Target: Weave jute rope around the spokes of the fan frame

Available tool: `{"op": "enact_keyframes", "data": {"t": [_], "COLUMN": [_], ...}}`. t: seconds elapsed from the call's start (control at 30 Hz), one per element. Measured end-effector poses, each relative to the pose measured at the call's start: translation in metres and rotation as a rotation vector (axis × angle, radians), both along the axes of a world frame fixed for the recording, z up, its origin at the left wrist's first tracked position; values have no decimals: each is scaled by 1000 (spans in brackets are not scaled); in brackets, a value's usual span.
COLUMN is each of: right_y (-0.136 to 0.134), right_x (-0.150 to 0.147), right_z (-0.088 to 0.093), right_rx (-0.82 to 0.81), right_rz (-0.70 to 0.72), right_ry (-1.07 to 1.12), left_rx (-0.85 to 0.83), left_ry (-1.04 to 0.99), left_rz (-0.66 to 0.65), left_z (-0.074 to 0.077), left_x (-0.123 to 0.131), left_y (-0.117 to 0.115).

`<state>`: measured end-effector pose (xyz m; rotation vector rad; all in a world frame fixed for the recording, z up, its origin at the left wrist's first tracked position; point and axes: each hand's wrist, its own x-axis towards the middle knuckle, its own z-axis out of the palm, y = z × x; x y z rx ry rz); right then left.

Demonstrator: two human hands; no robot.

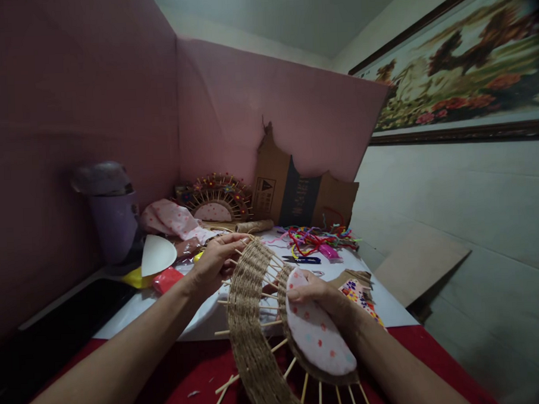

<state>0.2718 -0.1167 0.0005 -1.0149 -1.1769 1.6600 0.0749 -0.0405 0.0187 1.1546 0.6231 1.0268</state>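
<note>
beyond the woven piece (248,313), snips (304,260) lie near tangled bright strands (313,240).

2 hands (216,261) (320,292), 2 half-round stick pieces (245,304) (213,213), 1 lilac container (114,226), 1 framed picture (460,74), 1 pair of snips (310,260) and 1 pink packet (329,252) were visible (the coloured strands (304,242) were too tangled to count).
</note>
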Motion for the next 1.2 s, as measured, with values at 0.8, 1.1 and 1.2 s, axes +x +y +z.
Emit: {"op": "enact_keyframes", "data": {"t": [0.8,1.1,1.2], "right_y": [3,7,8], "right_x": [1,1,0], "right_z": [-6,-5,-6], "right_rx": [11,-51,-48], "right_rz": [31,15,36], "right_ry": [3,4,-6], "left_rx": [0,-182,-123], "left_ry": [56,23,109], "left_rz": [-37,-22,27], "left_z": [4,10,9], "left_x": [-8,-13,-11], "left_y": [5,9,8]}}
